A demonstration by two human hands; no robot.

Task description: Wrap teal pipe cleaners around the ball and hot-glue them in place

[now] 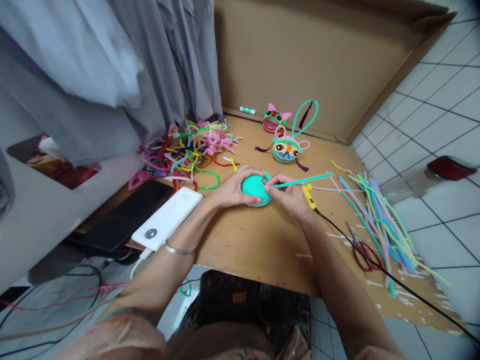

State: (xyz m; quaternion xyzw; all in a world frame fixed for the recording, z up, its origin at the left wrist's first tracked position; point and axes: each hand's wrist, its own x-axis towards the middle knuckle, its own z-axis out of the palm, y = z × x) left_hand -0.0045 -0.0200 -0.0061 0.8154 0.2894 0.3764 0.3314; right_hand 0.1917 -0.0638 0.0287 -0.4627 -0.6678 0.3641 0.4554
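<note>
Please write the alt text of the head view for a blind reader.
A person's left hand holds a round turquoise piece over a brown tabletop, while the right hand pinches a turquoise fuzzy strip at its edge. Beyond are two animal-faced crafts; a tangled fuzzy pile lies to the left, straight strips and scissors to the right.

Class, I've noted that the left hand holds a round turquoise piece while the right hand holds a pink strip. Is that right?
Not quite: the strip isn't pink. The head view shows it is turquoise. The rest stands: the left hand holds the round turquoise piece, and the right hand holds the strip.
</note>
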